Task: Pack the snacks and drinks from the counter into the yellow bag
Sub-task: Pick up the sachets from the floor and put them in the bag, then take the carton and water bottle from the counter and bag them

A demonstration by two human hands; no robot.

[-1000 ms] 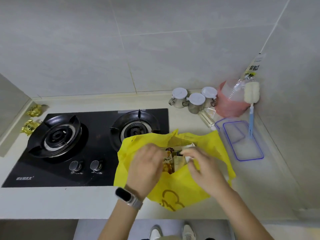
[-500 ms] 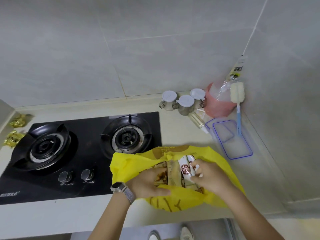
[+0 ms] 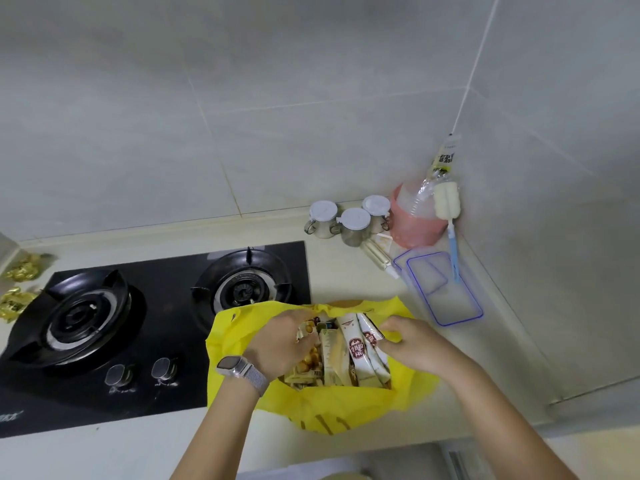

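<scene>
The yellow bag (image 3: 332,407) lies open on the counter just right of the stove. Inside it stand several cream drink cartons (image 3: 349,348) and a snack packet printed with round biscuits (image 3: 306,363). My left hand (image 3: 280,344), with a watch at the wrist, reaches into the bag's left side and rests on the snack packet. My right hand (image 3: 412,344) pinches the rightmost carton at the bag's right side. Two gold-wrapped snacks (image 3: 20,271) lie on the counter at the far left, beyond the stove.
A black two-burner gas stove (image 3: 145,327) fills the left counter, its knobs near the bag. At the back right stand three lidded jars (image 3: 346,220), a pink container (image 3: 415,223), a bottle brush (image 3: 450,220) and clear blue-rimmed lids (image 3: 446,292). Tiled walls close the corner.
The view has shifted and the bag mouth has opened wider, showing more cartons. My left hand has gone deeper among the packets; my right hand stays at the right-hand cartons.
</scene>
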